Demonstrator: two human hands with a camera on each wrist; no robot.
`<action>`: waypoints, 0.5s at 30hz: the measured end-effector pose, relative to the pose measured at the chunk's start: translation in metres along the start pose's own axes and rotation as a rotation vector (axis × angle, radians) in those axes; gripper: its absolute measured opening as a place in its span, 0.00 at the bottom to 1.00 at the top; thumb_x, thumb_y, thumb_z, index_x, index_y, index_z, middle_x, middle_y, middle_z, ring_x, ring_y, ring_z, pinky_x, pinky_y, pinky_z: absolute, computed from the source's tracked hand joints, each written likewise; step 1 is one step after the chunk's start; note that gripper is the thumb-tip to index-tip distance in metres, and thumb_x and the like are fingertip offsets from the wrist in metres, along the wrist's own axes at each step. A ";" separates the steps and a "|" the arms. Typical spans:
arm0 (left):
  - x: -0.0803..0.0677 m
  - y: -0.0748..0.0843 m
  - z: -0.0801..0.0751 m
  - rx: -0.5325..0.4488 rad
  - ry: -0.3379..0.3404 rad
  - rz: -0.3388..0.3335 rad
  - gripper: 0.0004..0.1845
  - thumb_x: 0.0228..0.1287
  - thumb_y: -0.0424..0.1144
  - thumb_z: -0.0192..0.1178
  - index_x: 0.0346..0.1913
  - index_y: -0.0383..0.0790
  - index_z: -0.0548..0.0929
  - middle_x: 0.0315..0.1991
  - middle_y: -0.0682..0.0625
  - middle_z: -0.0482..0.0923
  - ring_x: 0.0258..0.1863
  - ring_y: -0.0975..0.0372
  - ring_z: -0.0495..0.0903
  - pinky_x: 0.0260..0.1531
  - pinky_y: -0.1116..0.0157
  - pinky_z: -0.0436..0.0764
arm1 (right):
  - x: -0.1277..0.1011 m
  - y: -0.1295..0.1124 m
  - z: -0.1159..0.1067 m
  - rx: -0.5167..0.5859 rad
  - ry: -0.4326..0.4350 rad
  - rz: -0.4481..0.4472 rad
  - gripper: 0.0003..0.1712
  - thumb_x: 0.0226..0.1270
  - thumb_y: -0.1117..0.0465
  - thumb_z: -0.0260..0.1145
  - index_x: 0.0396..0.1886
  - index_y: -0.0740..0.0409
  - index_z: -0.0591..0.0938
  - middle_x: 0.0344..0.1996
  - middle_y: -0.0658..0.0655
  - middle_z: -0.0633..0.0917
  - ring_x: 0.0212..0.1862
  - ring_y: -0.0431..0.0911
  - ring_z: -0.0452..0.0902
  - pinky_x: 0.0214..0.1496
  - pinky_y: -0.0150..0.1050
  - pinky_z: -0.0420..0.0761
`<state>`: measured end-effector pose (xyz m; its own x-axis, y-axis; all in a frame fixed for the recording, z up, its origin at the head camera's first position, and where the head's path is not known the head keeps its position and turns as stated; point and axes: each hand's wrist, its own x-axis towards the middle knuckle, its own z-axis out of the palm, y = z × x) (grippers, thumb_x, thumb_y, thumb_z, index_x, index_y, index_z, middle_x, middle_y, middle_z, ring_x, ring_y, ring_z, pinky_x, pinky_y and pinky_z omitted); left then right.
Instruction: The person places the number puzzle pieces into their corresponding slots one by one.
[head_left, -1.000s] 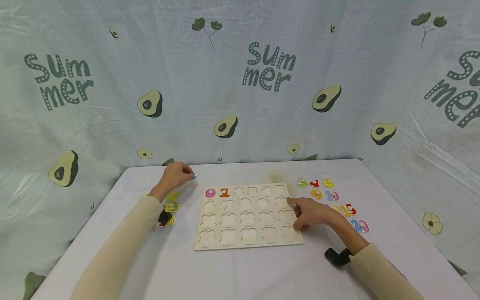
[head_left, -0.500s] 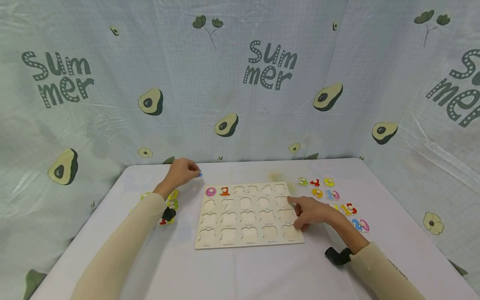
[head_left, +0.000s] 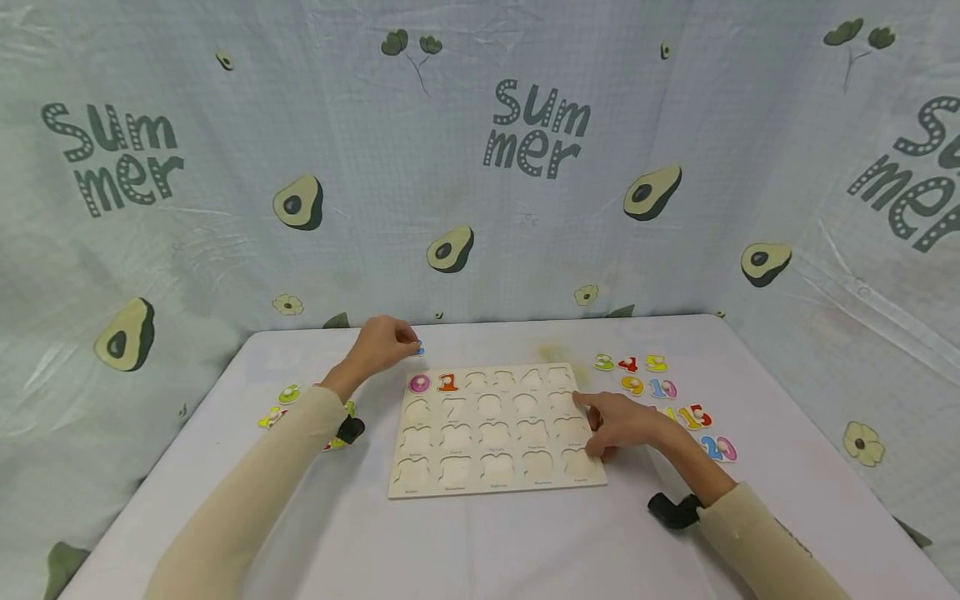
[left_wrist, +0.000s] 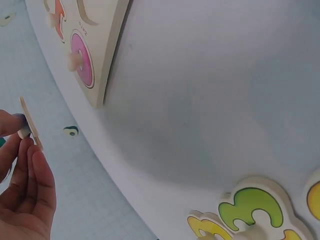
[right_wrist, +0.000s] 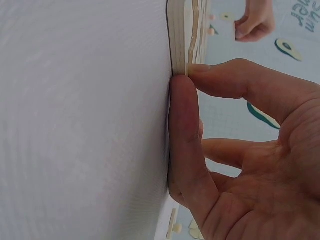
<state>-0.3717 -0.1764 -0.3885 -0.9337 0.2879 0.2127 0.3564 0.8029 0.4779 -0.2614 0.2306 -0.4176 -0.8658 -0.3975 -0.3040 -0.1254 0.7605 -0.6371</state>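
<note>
Left hand [head_left: 378, 343] raised just behind the far left corner of the wooden number puzzle board [head_left: 495, 479], fingers [left_wrist: 30, 175] curled and pinching a thin blue number piece [head_left: 419, 349] by its little peg. Seen edge-on in the left wrist view, so the numeral cannot be read (probably a 2, going by the empty slots). Piece held on edge, flat faces upright, off the table [head_left: 480, 550] and touching nothing but the fingers.

Board lying flat at table centre, long axis left to right. Pink 0 [head_left: 419, 383] and orange 1 [head_left: 447, 383] seated in the back row; the next hollow [head_left: 477, 382] just right of them, open. From the pinched piece, that hollow lies forward and to the right, near, with only the 0 and 1 pegs standing between. Left hand clearly the nearer one.

Right hand [head_left: 618, 425] resting on the right edge of the board, thumb along the side wall, forefinger [right_wrist: 220, 82] laid on the top face, other fingers relaxed; holding nothing, only steadying.

Open room above the whole back row. Loose numbers on the right: 3 [head_left: 604, 362], 4 [head_left: 627, 364], 5 [head_left: 656, 363], 9 [head_left: 632, 385], 10 [head_left: 663, 388], 15 [head_left: 693, 416], 20 [head_left: 720, 449], well apart from the path. More pieces on the left, half hidden by the left sleeve [head_left: 247, 500].
</note>
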 end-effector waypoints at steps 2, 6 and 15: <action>0.001 0.004 0.002 -0.003 -0.006 0.005 0.10 0.65 0.39 0.67 0.39 0.34 0.90 0.35 0.44 0.90 0.36 0.56 0.84 0.36 0.63 0.81 | 0.000 0.000 0.000 0.001 -0.002 0.002 0.56 0.50 0.66 0.75 0.79 0.67 0.61 0.35 0.56 0.76 0.28 0.45 0.78 0.34 0.37 0.78; 0.003 0.010 0.008 -0.009 -0.012 0.022 0.09 0.64 0.39 0.68 0.38 0.35 0.90 0.35 0.45 0.89 0.36 0.56 0.83 0.37 0.62 0.81 | 0.001 0.000 0.001 -0.004 -0.005 0.004 0.55 0.51 0.66 0.76 0.80 0.67 0.61 0.36 0.56 0.76 0.28 0.45 0.78 0.34 0.36 0.78; 0.009 0.025 0.021 -0.005 -0.037 0.071 0.08 0.63 0.39 0.69 0.37 0.36 0.90 0.35 0.46 0.89 0.36 0.57 0.84 0.41 0.60 0.83 | 0.001 0.000 0.000 -0.004 -0.015 -0.005 0.56 0.52 0.66 0.76 0.80 0.67 0.60 0.36 0.57 0.76 0.28 0.45 0.79 0.33 0.35 0.78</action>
<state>-0.3724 -0.1428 -0.3923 -0.9065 0.3636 0.2146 0.4222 0.7768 0.4672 -0.2627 0.2303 -0.4180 -0.8580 -0.4086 -0.3114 -0.1317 0.7608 -0.6354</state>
